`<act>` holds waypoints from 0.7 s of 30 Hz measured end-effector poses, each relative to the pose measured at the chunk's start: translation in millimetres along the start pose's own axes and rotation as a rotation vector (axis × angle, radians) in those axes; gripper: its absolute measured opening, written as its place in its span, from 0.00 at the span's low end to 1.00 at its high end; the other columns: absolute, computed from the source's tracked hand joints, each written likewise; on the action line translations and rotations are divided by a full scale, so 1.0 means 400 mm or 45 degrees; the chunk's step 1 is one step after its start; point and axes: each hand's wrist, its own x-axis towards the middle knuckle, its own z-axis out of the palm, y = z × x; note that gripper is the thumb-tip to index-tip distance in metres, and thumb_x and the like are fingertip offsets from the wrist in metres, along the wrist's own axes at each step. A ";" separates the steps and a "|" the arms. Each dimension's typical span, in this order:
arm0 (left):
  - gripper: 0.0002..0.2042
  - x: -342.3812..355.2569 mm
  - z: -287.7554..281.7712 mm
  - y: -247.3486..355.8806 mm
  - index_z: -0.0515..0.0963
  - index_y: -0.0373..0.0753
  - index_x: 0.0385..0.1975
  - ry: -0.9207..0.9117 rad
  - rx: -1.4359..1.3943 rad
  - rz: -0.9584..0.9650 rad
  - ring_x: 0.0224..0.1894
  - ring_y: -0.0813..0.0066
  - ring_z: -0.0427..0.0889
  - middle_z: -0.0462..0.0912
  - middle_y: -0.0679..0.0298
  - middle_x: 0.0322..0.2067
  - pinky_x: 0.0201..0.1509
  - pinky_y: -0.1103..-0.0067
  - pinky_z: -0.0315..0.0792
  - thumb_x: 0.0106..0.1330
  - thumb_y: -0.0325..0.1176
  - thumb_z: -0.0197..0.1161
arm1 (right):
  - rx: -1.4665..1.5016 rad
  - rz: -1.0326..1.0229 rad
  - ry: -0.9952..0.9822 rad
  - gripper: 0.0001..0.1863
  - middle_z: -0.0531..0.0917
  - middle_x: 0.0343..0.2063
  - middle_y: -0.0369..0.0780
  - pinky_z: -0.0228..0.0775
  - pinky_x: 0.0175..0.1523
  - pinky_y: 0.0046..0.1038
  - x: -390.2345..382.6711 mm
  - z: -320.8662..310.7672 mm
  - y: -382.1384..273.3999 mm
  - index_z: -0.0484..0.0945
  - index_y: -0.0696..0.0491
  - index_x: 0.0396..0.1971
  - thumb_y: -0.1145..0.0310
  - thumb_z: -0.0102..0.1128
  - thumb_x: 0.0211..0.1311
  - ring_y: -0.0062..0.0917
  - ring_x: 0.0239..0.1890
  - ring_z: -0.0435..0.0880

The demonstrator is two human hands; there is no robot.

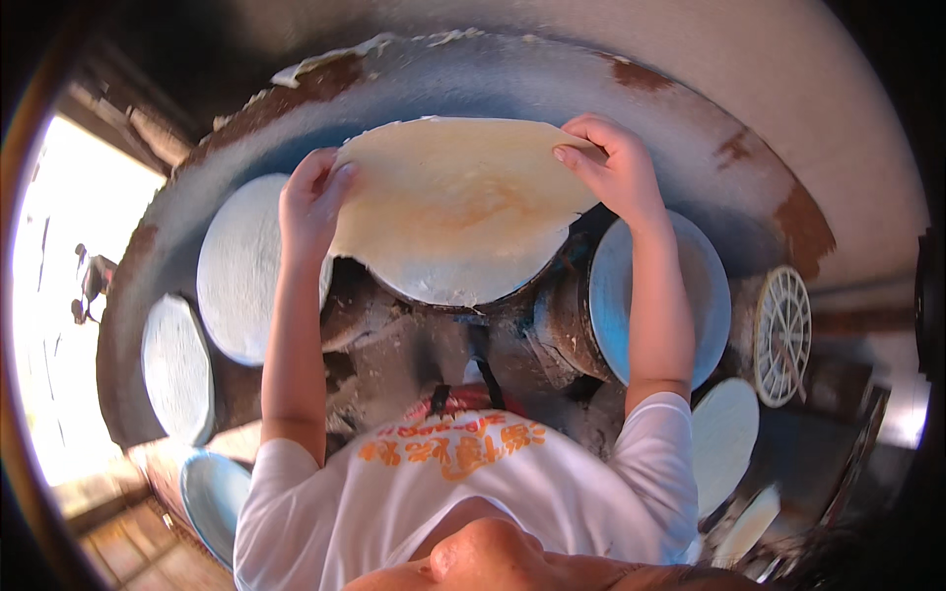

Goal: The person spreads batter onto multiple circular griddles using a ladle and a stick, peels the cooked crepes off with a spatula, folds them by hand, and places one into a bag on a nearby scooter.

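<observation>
A thin, pale-yellow flatbread (453,182) with brownish patches in its middle is stretched between my two hands. My left hand (313,197) pinches its left edge, thumb on the near side. At its upper right edge, my right hand (616,167) grips it between thumb and fingers. The sheet hangs over a round griddle (463,271) with a pale surface and a dark rim, covering its far part. Whether the sheet still touches the griddle at the back is hidden.
Left of the griddle are a large round pale disc (246,281) and a smaller one (177,369). A blue-rimmed round pan (680,295) sits right, beside a spoked round rack (783,335). A curved, rusty-patched metal wall (473,74) rises behind. A bluish basin (217,502) is lower left.
</observation>
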 end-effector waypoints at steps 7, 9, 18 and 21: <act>0.03 -0.066 0.024 0.207 0.75 0.33 0.32 -0.179 0.138 0.274 0.31 0.88 0.71 0.75 0.72 0.28 0.37 0.89 0.66 0.63 0.24 0.61 | 0.010 0.116 0.242 0.08 0.79 0.32 0.34 0.66 0.40 0.18 -0.250 -0.095 -0.214 0.77 0.63 0.32 0.75 0.64 0.55 0.15 0.35 0.75; 0.05 -0.082 0.094 0.307 0.76 0.33 0.34 -0.197 0.331 0.457 0.31 0.88 0.67 0.73 0.73 0.29 0.37 0.90 0.64 0.62 0.27 0.63 | -0.045 0.192 0.459 0.08 0.79 0.32 0.34 0.66 0.40 0.18 -0.380 -0.148 -0.297 0.78 0.61 0.32 0.73 0.65 0.55 0.15 0.35 0.75; 0.06 -0.491 0.920 0.717 0.73 0.32 0.32 -1.399 -0.048 0.797 0.31 0.83 0.72 0.73 0.67 0.25 0.36 0.83 0.67 0.63 0.28 0.60 | -0.624 0.845 0.936 0.10 0.80 0.28 0.34 0.66 0.34 0.22 -1.363 -0.528 -0.507 0.80 0.59 0.34 0.72 0.66 0.52 0.15 0.30 0.74; 0.08 -0.776 1.269 0.905 0.71 0.32 0.31 -1.437 -0.329 1.348 0.29 0.69 0.74 0.74 0.60 0.26 0.36 0.78 0.68 0.61 0.30 0.61 | -1.079 1.178 1.149 0.12 0.82 0.24 0.39 0.68 0.32 0.24 -1.661 -0.753 -0.610 0.81 0.57 0.32 0.67 0.65 0.48 0.24 0.24 0.78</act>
